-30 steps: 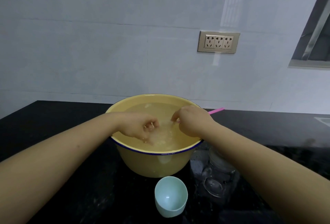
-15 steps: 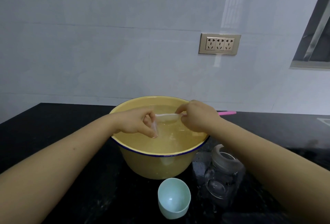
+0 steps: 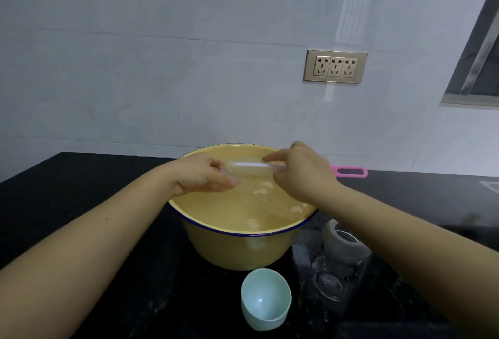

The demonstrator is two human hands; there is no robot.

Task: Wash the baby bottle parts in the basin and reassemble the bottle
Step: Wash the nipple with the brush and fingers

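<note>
- Left hand (image 3: 201, 175) pinches the near-left end of a clear bottle part (image 3: 248, 167), thumb under and fingers over.
- Right hand (image 3: 302, 174) pinches the other end, fingers curled round it, knuckles up.
- Part hangs level between both hands, clear of the water (image 3: 243, 203), over the far half of the yellow basin (image 3: 243, 234). Too see-through to tell which part it is.
- A second ago both hands were down in the water; half a second ago the part was just at the surface. Now it is lifted out and the hands are further apart.
- Water ripples with pale patches.
- Glass bottle (image 3: 328, 282) lies on its side on the black table (image 3: 162, 298), just right of the basin, grey ring (image 3: 343, 247) on its neck, where it was before.
- Mint cup (image 3: 266, 299) lies in front of the basin, unmoved.
- Pink handle (image 3: 349, 171) behind my right hand shows more than before.
- Wall socket (image 3: 335, 66) above.
</note>
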